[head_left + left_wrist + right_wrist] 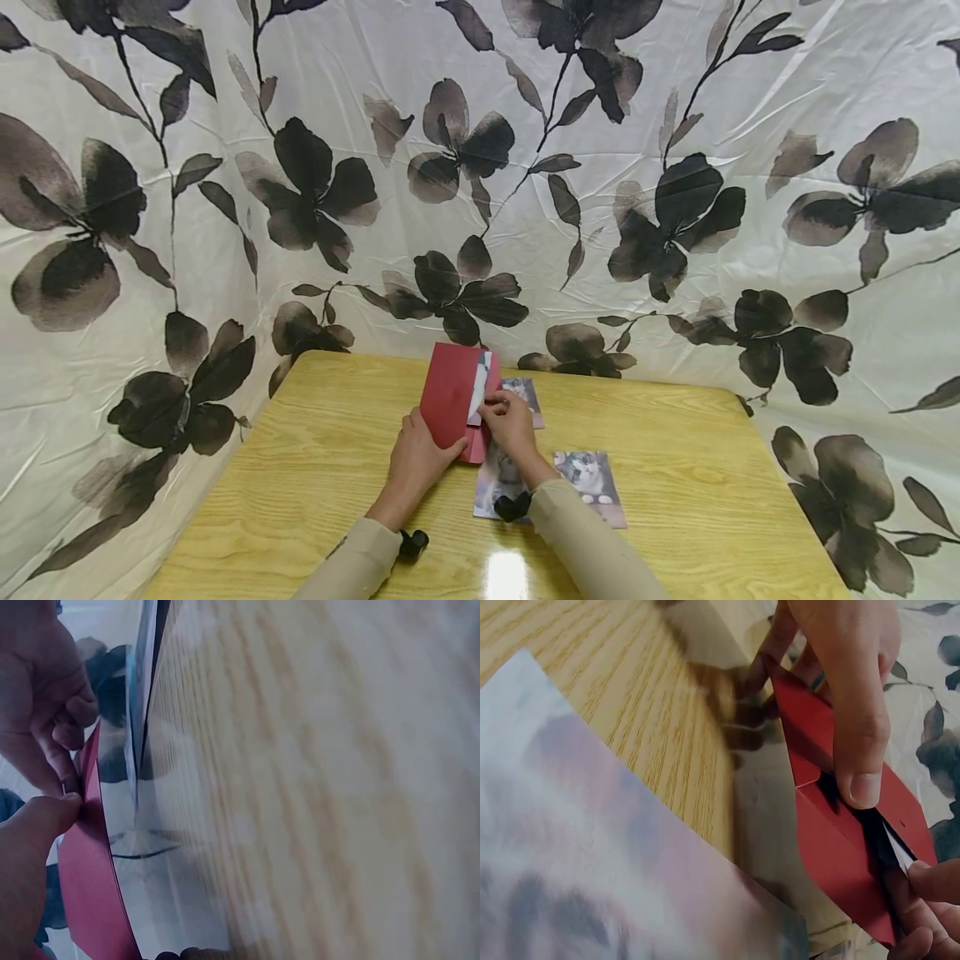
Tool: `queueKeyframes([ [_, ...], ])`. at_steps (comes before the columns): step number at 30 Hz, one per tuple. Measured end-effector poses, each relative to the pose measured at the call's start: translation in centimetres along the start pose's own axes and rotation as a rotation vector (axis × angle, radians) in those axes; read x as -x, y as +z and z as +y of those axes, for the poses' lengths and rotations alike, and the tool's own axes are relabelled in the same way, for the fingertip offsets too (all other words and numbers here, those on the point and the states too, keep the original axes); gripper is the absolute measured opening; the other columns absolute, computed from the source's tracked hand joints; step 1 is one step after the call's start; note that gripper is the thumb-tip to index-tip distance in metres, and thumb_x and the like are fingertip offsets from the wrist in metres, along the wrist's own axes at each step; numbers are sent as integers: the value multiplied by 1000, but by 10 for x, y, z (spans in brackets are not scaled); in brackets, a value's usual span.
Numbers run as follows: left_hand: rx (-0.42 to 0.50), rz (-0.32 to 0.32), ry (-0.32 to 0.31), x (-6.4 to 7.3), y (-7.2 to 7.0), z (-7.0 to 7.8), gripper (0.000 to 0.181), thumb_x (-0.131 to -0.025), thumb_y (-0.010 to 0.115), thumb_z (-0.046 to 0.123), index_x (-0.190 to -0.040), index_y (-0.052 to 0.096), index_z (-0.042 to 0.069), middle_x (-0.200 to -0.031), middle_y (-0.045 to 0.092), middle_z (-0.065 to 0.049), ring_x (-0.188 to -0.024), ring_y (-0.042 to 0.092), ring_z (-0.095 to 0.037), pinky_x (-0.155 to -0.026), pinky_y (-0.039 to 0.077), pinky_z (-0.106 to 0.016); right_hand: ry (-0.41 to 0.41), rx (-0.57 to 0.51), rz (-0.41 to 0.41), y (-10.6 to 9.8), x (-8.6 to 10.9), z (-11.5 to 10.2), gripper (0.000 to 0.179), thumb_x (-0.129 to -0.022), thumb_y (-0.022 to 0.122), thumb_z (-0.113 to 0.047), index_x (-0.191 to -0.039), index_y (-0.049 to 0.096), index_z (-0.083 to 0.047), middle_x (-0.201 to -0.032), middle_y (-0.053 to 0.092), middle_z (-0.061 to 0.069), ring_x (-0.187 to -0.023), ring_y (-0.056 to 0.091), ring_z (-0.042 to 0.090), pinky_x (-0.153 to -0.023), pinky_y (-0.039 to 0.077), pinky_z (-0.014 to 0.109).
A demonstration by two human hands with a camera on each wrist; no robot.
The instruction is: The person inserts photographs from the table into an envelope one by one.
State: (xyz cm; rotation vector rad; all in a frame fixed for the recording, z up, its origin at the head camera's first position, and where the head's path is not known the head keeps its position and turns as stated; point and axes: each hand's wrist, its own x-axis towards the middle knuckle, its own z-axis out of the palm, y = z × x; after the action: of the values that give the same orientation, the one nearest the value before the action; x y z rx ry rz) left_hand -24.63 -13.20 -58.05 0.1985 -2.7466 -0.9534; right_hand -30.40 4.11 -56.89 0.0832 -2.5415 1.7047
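While the left hand (420, 454) grips the red envelope (448, 392) above the wood-grain table (315, 475), the right hand (513, 425) pinches a card (480, 387) in its opening. Nearby, 3 printed pictures (590, 487) lie flat.

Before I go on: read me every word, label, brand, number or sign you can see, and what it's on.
None can be read in any view.
Red envelope: no lettering on the outside that shows.
Card in the envelope: mostly covered; no text discernible.
Cat picture: any print is too small to read.
Left sleeve: small dark mark, too small to tell if lettering.
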Motion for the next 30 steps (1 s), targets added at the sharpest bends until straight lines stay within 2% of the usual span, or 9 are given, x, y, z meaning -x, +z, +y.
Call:
queueKeyframes([
  [5, -1, 14, 3, 1, 1, 0, 101, -81, 92, 51, -143, 42, -11, -116, 58, -24, -98, 64, -38, -86, 59, -53, -14, 50, 20, 4, 0, -4, 19, -98, 80, -14, -115, 78, -6, -88, 77, 5, -85, 73, 20, -74, 60, 36],
  [14, 6, 17, 9, 0, 1, 1, 101, -83, 91, 50, -145, 41, -12, -117, 57, -26, -100, 64, -39, -87, 58, -54, -12, 82, 38, 12, -2, -7, 16, -99, 79, -15, -114, 80, -8, -88, 77, 2, -79, 71, 14, -68, 57, 30],
  [30, 12, 20, 1, 1, 1, 2, 100, -83, 91, 48, -145, 40, -12, -116, 58, -26, -99, 64, -39, -86, 58, -55, -67, 102, 49, 16, -4, -9, 19, -100, 77, -12, -119, 80, -8, -91, 77, 4, -80, 69, 17, -66, 55, 31],
])
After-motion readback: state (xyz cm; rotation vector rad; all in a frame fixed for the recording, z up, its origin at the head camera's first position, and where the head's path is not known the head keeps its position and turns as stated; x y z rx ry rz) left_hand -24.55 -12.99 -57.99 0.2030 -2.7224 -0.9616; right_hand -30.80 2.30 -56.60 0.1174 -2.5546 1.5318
